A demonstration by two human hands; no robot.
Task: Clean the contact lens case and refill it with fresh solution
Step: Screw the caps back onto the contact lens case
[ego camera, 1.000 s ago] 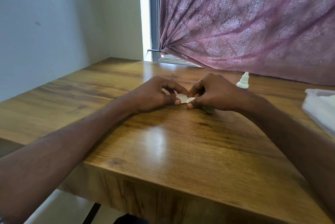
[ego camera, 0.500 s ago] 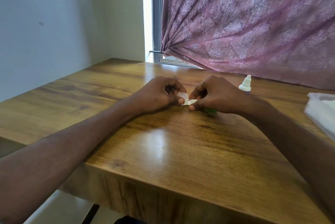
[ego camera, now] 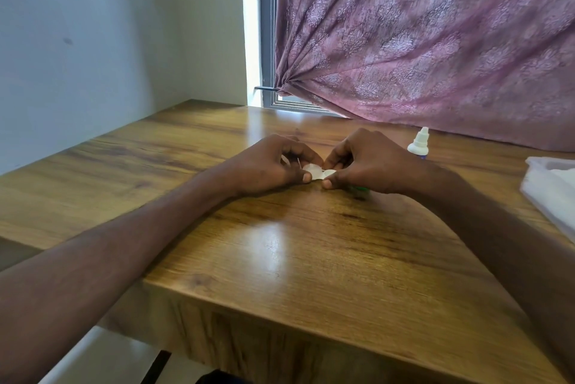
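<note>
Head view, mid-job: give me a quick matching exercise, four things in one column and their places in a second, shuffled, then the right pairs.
Things:
1. small white plastic contact lens case
2. white dropper bottle of solution
3. white translucent plastic container
4. mauve patterned curtain

Places:
A. at the table's right edge, partly cut off
B. pinched between the left hand and right hand
C. hanging over the window behind the wooden table
D. upright just behind the right wrist

Pairs: 1-B, 2-D, 3-A, 4-C
</note>
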